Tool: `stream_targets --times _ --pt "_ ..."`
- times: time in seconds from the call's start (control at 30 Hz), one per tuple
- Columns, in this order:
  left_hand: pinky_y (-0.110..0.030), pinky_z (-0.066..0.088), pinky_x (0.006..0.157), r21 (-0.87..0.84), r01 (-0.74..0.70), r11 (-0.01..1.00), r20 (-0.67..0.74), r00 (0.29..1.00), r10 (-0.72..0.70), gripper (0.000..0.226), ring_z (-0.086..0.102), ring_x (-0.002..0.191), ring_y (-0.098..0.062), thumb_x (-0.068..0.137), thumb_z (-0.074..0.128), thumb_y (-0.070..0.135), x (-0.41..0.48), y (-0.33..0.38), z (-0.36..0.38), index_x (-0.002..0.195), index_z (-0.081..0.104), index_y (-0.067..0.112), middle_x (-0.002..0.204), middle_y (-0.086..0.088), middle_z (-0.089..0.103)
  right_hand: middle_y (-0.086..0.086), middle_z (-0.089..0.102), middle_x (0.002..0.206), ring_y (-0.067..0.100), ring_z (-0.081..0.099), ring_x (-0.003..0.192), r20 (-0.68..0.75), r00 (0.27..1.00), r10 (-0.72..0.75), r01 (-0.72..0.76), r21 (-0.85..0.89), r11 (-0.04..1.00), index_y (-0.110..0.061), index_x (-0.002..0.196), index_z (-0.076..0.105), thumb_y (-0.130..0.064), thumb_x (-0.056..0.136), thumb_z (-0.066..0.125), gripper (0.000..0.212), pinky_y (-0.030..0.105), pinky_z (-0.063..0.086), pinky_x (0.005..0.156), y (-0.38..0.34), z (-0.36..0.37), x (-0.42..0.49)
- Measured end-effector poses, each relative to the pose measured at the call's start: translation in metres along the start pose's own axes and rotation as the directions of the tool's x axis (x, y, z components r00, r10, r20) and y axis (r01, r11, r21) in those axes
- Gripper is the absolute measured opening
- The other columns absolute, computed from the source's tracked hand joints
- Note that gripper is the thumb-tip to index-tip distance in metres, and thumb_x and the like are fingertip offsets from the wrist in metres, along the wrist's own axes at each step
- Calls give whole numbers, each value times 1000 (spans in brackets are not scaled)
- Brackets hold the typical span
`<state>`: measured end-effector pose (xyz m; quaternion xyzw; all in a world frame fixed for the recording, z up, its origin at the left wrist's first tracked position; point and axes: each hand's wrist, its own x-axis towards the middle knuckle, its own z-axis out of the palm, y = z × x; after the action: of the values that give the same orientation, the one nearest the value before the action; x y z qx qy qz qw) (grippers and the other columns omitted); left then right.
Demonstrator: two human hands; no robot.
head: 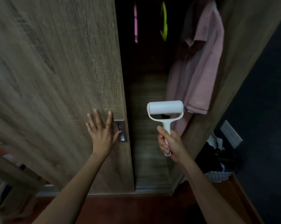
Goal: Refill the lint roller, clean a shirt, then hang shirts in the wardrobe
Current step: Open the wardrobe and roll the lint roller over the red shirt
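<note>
The wardrobe door (64, 78) stood partly open, a pink shirt (199, 70) hanging inside. The left hand (102, 131) lay spread, thumb in the handle; sliding steadily seemed best. The right hand (168, 144) gripped the lint roller (165, 110).

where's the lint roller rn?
The white plastic lint roller is held upright in the right hand, centre-right of the head view, in front of the open wardrobe gap, just left of the hanging pink shirt.
</note>
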<state>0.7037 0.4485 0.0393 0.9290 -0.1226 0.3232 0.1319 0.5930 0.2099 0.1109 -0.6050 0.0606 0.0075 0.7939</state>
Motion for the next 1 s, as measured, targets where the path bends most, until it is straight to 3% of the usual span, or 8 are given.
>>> stream_targets --times 0.43,0.5,0.7,0.87,1.0 --pt "-69 24 107 54 53 997 84 995 -58 106 -4 142 -50 76 61 62 2 -125 -36 153 -4 29 156 -22 -15 -2 30 37 7 25 25 75 997 31 -30 -8 1000 -13 64 44 -42 78 60 36 9 17 35 15 93 26" --pt "-68 27 106 75 70 995 87 993 -76 110 -1 142 -52 74 65 62 2 -138 -40 152 -6 28 156 -26 -9 -1 31 37 8 25 25 123 992 36 -38 12 999 -13 65 46 -41 80 59 34 9 18 35 18 104 30" --pt "-64 26 108 92 79 993 44 996 -83 116 3 142 -51 71 72 58 1 -170 -52 153 -5 28 155 -27 -1 -1 32 38 7 25 26 240 971 9 -14 18 1000 -2 92 61 -36 89 49 37 11 19 32 22 133 43" --pt "-59 16 114 77 110 991 25 993 -112 116 1 142 -52 73 71 55 -1 -186 -59 152 -9 27 155 -30 -1 0 32 40 9 28 27 249 968 23 -28 17 999 -12 62 44 -40 86 62 41 13 24 33 19 153 53" --pt "-58 11 115 52 118 992 57 991 -120 111 -4 143 -50 75 70 53 -1 -197 -67 153 -6 25 156 -29 -4 -2 33 44 7 31 33 277 961 -18 -6 85 996 -16 59 37 -44 77 69 45 18 29 35 21 164 62"
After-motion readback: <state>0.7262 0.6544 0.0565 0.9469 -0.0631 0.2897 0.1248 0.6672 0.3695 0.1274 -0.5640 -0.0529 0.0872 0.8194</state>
